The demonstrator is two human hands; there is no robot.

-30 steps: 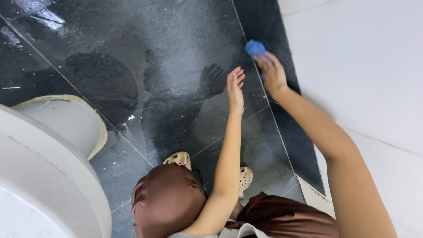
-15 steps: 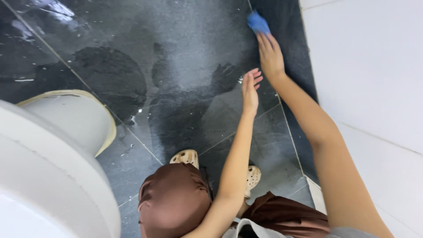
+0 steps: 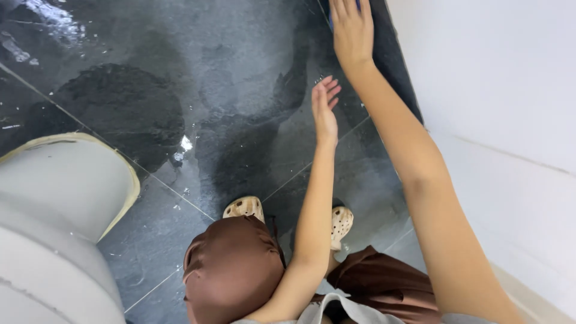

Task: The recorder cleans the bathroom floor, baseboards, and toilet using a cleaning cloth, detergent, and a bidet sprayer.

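Both arms reach forward and down, bare to above the elbow. The right arm is stretched nearly straight, its forearm running up the frame; the right hand (image 3: 353,30) lies palm down, fingers together and pointing away, the fingertips cut off by the top edge. The left arm is slimmer in view, bent slightly at the elbow; the left hand (image 3: 324,103) is spread flat, fingers extended and a little splayed, just below and left of the right wrist

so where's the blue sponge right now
In the head view the blue sponge sits at the top edge, almost hidden under the right hand, on the dark floor tiles beside the white wall.
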